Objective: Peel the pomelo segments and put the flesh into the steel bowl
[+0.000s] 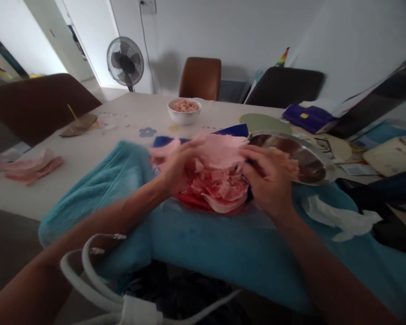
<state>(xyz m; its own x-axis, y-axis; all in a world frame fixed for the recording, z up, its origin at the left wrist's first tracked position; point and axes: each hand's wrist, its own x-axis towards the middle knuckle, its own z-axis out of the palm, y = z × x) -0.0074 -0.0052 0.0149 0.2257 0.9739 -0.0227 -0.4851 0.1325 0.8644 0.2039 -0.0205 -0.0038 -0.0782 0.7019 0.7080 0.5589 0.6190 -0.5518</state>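
This looks like a home's dining area, shown by a white table [138,110] printed with flowers [148,132], a padded chair [37,97] at ten o'clock, a household fan [125,62] at eleven, a brown chair [200,77] at twelve and a dark chair [286,86] at one, against a plain pale wall [250,31].

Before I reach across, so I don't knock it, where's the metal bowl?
In the head view, the metal bowl is right of centre, just beyond the right hand.
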